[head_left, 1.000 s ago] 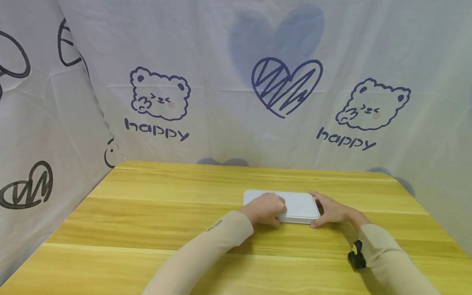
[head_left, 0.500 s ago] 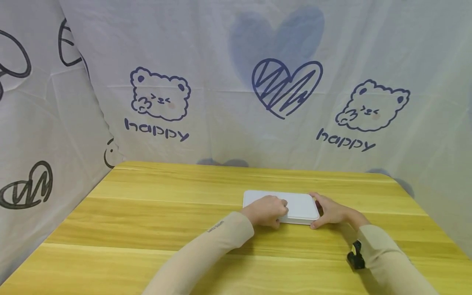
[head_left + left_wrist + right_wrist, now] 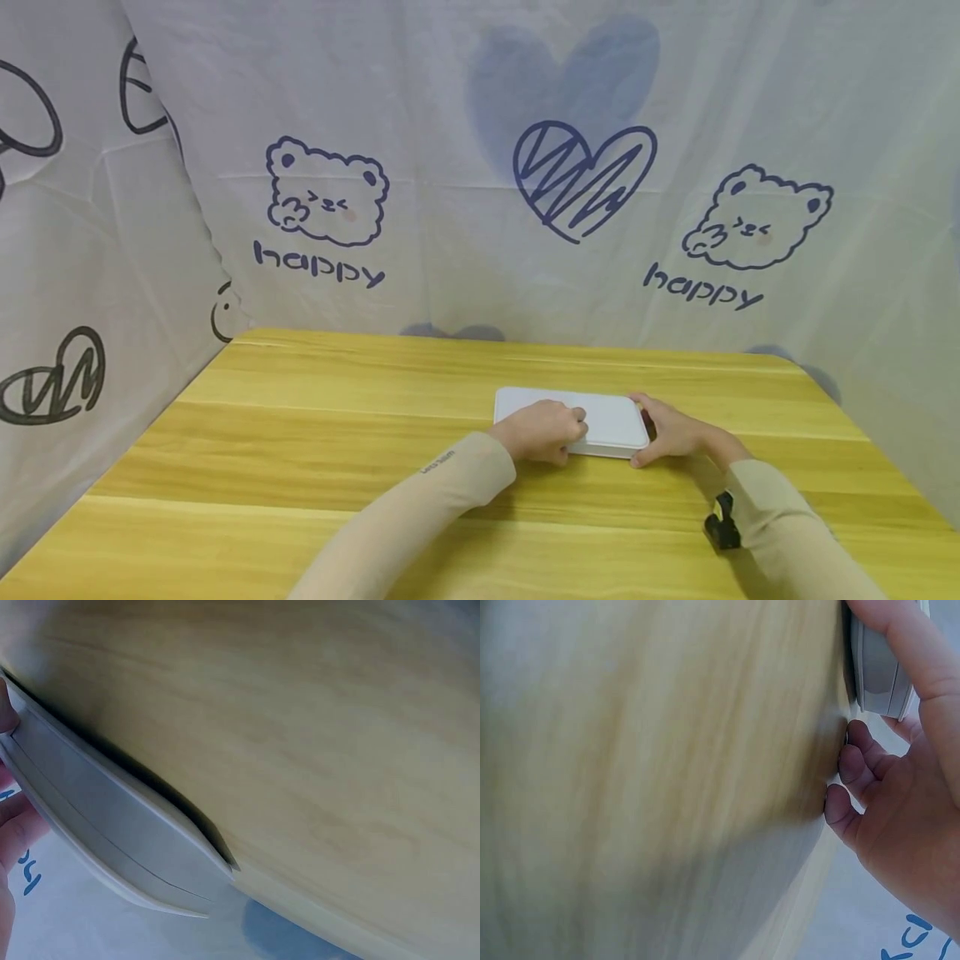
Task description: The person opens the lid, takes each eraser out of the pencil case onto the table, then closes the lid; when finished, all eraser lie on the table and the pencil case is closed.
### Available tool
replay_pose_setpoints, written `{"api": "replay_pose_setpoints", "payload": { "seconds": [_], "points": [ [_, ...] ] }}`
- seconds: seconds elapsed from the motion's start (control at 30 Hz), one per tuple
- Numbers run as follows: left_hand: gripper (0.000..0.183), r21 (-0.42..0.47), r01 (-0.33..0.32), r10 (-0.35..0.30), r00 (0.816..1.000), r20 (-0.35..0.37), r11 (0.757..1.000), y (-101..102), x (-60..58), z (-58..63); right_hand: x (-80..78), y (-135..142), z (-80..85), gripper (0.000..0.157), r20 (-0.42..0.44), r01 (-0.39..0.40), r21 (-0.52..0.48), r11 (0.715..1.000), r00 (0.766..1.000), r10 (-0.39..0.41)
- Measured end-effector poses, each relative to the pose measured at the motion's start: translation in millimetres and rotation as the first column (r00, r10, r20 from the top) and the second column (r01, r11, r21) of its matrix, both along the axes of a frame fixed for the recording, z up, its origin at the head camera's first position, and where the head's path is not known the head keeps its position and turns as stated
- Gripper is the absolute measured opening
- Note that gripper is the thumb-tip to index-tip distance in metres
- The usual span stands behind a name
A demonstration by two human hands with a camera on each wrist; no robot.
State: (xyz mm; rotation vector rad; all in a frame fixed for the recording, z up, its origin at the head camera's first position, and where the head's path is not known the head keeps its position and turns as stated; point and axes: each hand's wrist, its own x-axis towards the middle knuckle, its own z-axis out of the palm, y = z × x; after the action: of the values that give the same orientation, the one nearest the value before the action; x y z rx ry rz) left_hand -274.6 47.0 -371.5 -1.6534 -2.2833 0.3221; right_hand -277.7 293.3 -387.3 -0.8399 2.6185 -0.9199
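A flat white box [image 3: 617, 417] with rounded corners lies on the wooden table, right of the middle in the head view. My left hand [image 3: 536, 427] holds it from the front, curled fingers over the top and thumb at the front side. In the left wrist view that thumb presses by a thin seam along the side of the box [image 3: 112, 799]. At its right end, my right hand [image 3: 678, 432] grips the box between thumb and index finger. The right wrist view has the other fingers of the right hand [image 3: 907, 802] bent beside the table surface.
The yellow wood-grain table [image 3: 300, 467] reaches back to a white curtain [image 3: 450, 217] printed with bears and hearts. Another curtain [image 3: 105, 275] hangs on the left. A small black device [image 3: 722, 525] sits by the right sleeve.
The box stays in place with both hands on it. Between one second and half a second ago the left hand shifted very slightly; little differs since.
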Motion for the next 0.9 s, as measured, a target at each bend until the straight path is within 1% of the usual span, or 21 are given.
{"api": "replay_pose_setpoints", "payload": {
  "seconds": [0.17,0.3,0.43,0.67,0.77,0.9],
  "points": [
    [0.021,0.006,0.008,-0.008,1.0,-0.011,1.0,0.2,-0.4,-1.2,0.9,-0.4,0.6,0.088,-0.007,0.001,0.011,1.0,1.0,-0.001],
    [0.024,0.004,0.035,-0.035,0.999,-0.035,0.999,0.1,0.1,-2.0,0.6,0.0,0.0,0.088,-0.005,-0.001,0.008,1.0,1.0,0.001],
    [0.025,-0.005,0.054,-0.055,0.998,-0.044,0.999,-0.1,1.4,-1.4,-0.5,1.0,-2.3,0.089,-0.007,0.011,0.019,1.0,1.0,-0.011],
    [0.022,-0.026,0.046,-0.047,0.998,-0.041,0.999,-0.3,2.5,-1.8,-1.3,1.6,-4.5,0.091,-0.003,0.027,0.025,0.999,1.0,-0.027],
    [0.02,-0.018,0.054,-0.055,0.998,-0.033,0.998,-0.3,1.7,-0.9,-0.5,1.1,-3.7,0.091,-0.009,0.024,0.027,0.999,1.0,-0.024],
    [0.017,-0.004,0.055,-0.055,0.998,0.018,0.998,-0.4,-0.2,2.4,0.3,0.9,-3.2,0.091,-0.004,0.027,0.022,0.999,1.0,-0.027]
  ]
}}
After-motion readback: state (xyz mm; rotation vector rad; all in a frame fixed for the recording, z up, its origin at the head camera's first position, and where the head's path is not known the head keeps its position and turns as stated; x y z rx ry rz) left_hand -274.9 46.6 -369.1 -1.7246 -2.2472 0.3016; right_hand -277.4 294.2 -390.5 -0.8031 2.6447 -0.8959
